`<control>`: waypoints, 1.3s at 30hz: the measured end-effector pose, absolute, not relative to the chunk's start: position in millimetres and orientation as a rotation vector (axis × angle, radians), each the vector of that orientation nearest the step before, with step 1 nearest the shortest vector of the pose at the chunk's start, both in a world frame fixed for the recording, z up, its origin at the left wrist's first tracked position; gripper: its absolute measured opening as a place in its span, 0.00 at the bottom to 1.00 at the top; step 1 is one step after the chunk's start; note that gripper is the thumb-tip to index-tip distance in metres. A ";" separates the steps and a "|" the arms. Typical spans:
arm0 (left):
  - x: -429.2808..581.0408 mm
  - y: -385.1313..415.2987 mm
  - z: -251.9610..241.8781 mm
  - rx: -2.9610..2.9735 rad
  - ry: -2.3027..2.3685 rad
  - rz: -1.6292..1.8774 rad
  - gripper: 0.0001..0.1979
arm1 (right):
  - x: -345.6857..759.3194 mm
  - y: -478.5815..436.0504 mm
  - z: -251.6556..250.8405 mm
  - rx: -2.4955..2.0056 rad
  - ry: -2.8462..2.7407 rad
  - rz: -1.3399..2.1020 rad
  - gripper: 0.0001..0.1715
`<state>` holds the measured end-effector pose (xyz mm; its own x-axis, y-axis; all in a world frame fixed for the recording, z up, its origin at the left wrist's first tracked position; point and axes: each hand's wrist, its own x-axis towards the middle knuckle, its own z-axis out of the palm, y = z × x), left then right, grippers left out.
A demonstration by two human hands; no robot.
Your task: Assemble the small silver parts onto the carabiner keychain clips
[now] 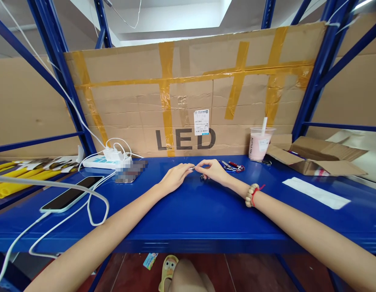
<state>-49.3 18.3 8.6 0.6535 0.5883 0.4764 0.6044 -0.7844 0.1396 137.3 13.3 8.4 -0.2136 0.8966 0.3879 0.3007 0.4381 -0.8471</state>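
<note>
My left hand (175,177) and my right hand (212,170) meet above the middle of the blue shelf top (188,219). Between their fingertips shows a small shiny metal piece (192,168), too small to name exactly. Each hand pinches at it with thumb and fingers. A little dark item (203,177) is just below my right fingers; whether it is joined to the metal piece I cannot tell. Right of that hand lies a small heap of metal clips (232,166) with red, blue and dark parts.
At the right stand a pink drink cup (261,144) with a straw, an opened cardboard box (315,156) and a white paper strip (316,192). To the left are a charging phone (72,194), a white power strip (96,161) and loose cables. Cardboard (129,105) walls the back.
</note>
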 end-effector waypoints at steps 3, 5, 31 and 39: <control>-48.4 18.1 8.5 -2.869 -1.058 -0.818 0.13 | 138.8 14.9 8.0 -1.014 -1.737 0.833 0.24; -47.6 15.6 9.6 -2.897 -1.091 -0.824 0.12 | 140.8 16.0 7.8 -1.019 -1.746 0.864 0.24; -46.0 7.9 4.3 -2.926 -0.987 -0.843 0.10 | 142.9 7.4 10.5 -0.930 -2.187 0.699 0.26; -44.1 9.2 6.6 -2.832 -1.025 -0.819 0.12 | 135.9 4.9 10.3 -1.010 -2.073 0.731 0.28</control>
